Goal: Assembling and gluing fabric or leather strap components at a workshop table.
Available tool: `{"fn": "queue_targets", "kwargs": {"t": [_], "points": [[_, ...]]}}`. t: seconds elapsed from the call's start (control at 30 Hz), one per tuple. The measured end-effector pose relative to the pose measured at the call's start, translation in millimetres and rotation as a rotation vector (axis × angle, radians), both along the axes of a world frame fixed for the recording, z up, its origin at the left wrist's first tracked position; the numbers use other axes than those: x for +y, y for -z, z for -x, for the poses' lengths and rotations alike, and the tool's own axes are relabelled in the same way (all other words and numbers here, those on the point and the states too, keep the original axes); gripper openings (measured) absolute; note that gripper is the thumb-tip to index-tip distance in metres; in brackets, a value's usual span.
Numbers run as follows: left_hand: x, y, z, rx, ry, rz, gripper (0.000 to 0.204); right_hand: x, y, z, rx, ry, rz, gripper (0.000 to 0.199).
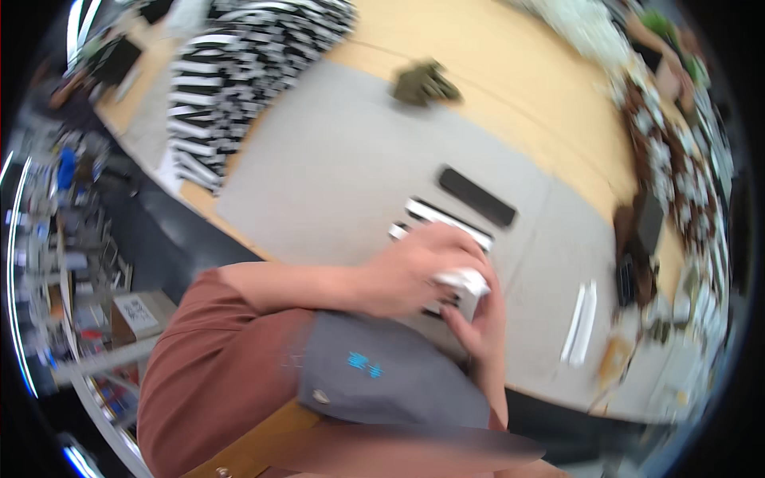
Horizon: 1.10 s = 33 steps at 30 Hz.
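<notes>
My left hand (418, 261) and my right hand (488, 315) come together near the front edge of the work table. Between them is a small white piece (464, 280), blurred, so its kind does not show. The fingers of both hands are closed around it. Just beyond the left hand lies a black-and-white strip (450, 223), partly covered by that hand. The end of another white strip (398, 231) shows beside it. A little farther off rests a flat black bar (478, 196) with rounded corners.
A crumpled olive-green cloth (426, 83) lies toward the back. Black-and-white patterned fabric (239, 88) is heaped at the far left, and brown-and-white fabric (665, 151) lines the right. Two narrow white strips (579, 323) lie at the right. Another person's arm (677, 76) shows at the far right.
</notes>
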<state>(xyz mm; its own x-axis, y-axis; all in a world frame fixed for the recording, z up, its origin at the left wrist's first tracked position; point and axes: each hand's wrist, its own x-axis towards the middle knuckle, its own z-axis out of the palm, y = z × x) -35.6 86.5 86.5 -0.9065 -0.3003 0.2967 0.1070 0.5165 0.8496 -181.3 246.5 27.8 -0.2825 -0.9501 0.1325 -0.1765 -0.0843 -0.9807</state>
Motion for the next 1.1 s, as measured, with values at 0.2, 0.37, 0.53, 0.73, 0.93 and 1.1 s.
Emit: {"fn": "queue_targets", "kwargs": {"t": [0.2, 0.37, 0.53, 0.73, 0.93, 1.1], "points": [[35, 10, 19, 0.017, 0.025, 0.030, 0.046, 9, -14, -37, -0.385, 0.207, -0.002, 0.068], [44, 26, 24, -0.035, 0.072, 0.062, 0.046, 21, -6, -25, -0.293, 0.158, -0.187, 0.041], [41, 45, 28, -0.189, 0.027, 0.090, 0.058, 35, 8, 0, -0.242, 0.280, -0.258, 0.020], [19, 61, 7, -0.413, -0.253, 0.511, 0.070, 81, 10, 50, -0.669, 0.595, -0.158, 0.020], [12, 84, 1, -0.586, -0.185, 0.620, 0.075, 103, 26, 62, -0.816, 0.645, 0.012, 0.024], [22, 76, 21, -0.549, -0.159, 0.514, 0.076, 100, 29, 57, -0.713, 0.619, 0.031, 0.023]]}}
